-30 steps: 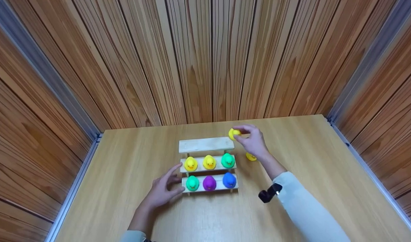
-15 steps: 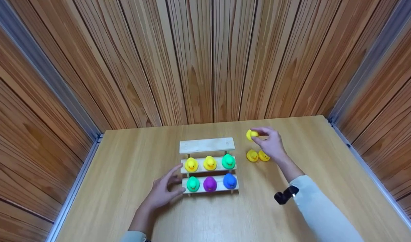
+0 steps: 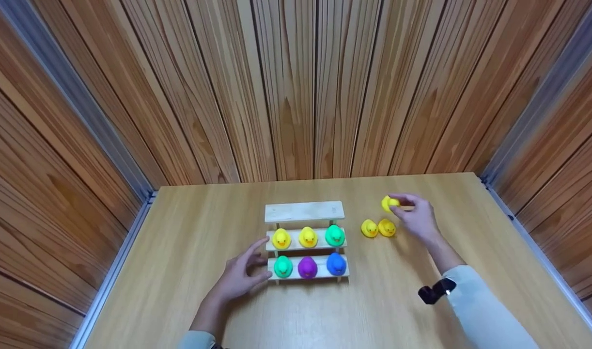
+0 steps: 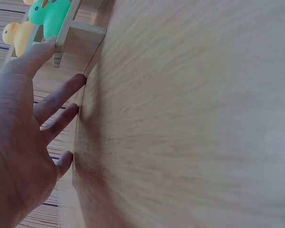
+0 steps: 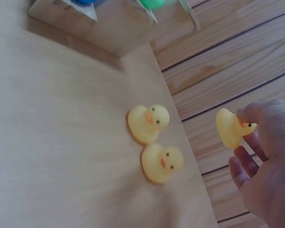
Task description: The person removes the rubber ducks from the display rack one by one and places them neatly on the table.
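My right hand (image 3: 418,219) pinches a yellow duck (image 3: 388,203) between thumb and fingers; in the right wrist view the duck (image 5: 230,128) hangs above the table. Two yellow ducks (image 3: 369,228) (image 3: 387,227) stand side by side on the table, left of that hand. My left hand (image 3: 239,277), fingers spread, touches the left side of a three-step wooden rack (image 3: 303,212). The middle step holds two yellow ducks (image 3: 281,239) (image 3: 308,237) and a green one (image 3: 334,235). On the lowest step sit green (image 3: 283,266), purple (image 3: 307,267) and blue (image 3: 336,264) ducks. The top step is bare.
Wooden plank walls (image 3: 296,97) rise behind and beside the table (image 3: 305,315). Metal rails (image 3: 114,271) run along the left and right table edges. A small black device (image 3: 436,291) sits at the right wrist, by the sleeve.
My right hand has moved right, away from the rack, still holding its duck. The two loose ducks, partly or wholly covered by the hand earlier, are in plain sight. My left hand stays at the rack.
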`<action>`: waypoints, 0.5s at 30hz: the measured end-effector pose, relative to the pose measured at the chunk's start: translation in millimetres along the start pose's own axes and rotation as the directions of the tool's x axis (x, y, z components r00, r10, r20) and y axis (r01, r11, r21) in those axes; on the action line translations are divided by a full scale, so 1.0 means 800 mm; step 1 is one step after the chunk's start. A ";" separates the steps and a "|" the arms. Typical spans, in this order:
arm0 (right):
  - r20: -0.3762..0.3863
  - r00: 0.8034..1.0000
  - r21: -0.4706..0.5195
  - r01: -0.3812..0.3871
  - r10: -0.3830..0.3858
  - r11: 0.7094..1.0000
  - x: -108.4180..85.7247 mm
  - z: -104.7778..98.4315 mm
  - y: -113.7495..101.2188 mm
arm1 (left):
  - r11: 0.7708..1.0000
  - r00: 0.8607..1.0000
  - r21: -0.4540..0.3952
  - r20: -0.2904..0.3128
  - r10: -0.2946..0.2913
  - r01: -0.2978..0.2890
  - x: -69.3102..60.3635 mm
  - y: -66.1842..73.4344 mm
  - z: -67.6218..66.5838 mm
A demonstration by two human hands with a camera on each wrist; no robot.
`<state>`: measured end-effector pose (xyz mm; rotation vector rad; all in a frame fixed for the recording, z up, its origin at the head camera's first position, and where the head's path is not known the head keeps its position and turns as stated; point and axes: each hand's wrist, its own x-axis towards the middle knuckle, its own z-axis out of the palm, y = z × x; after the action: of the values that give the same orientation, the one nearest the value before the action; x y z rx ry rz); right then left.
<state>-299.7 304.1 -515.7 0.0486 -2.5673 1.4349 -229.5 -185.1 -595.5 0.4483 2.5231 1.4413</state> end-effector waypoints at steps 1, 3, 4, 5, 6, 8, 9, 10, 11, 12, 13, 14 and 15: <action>0.001 1.000 0.000 -0.006 0.006 1.000 -0.001 -0.003 0.003 | 1.000 1.000 0.002 0.000 0.000 0.000 0.000 0.000 0.000; 0.003 1.000 -0.001 -0.021 0.021 1.000 -0.004 -0.010 0.008 | 1.000 1.000 0.004 0.000 -0.003 0.003 0.001 0.000 0.001; 0.004 1.000 -0.004 -0.024 0.024 1.000 -0.005 -0.013 0.009 | 1.000 1.000 0.004 0.001 -0.005 0.005 0.001 0.000 0.001; 0.008 1.000 -0.005 -0.028 0.028 1.000 -0.005 -0.016 0.011 | 1.000 1.000 0.004 0.001 -0.009 0.009 0.001 0.000 0.000; 0.011 0.999 -0.005 -0.035 0.035 0.999 -0.006 -0.018 0.012 | 1.000 1.000 0.004 0.000 -0.010 0.010 0.001 0.000 0.000; 0.015 0.999 -0.014 -0.035 0.035 0.999 -0.007 -0.022 0.014 | 1.000 1.000 0.006 -0.001 -0.013 0.013 0.000 0.001 -0.002; 0.020 0.999 -0.020 -0.034 0.035 0.999 -0.007 -0.024 0.014 | 1.000 1.000 0.006 -0.001 -0.012 0.012 0.000 0.001 -0.002; 0.021 0.999 -0.023 -0.032 0.033 0.999 -0.008 -0.025 0.015 | 1.000 1.000 0.006 0.000 -0.011 0.011 0.000 0.001 -0.003; 0.021 0.999 -0.027 -0.031 0.031 0.999 -0.009 -0.026 0.016 | 1.000 1.000 0.008 0.001 -0.011 0.011 -0.001 0.001 -0.003; 0.022 0.999 -0.033 -0.029 0.030 0.999 -0.011 -0.027 0.017 | 1.000 1.000 0.009 0.002 -0.010 0.010 -0.001 0.000 -0.002; 0.024 0.999 -0.037 -0.028 0.029 0.999 -0.012 -0.028 0.019 | 1.000 1.000 0.009 0.004 -0.007 0.007 -0.001 0.001 -0.002; 0.025 0.999 -0.038 -0.034 0.035 0.999 -0.014 -0.029 0.021 | 1.000 1.000 0.007 0.005 -0.004 0.004 -0.001 0.001 -0.002; 0.026 0.999 -0.040 -0.038 0.039 0.998 -0.015 -0.029 0.023 | 1.000 1.000 0.005 0.006 -0.004 0.004 -0.001 0.001 -0.001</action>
<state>-286.7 332.8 -521.3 0.0126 -2.6312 1.4048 -229.3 -185.8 -594.5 0.4470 2.5221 1.4311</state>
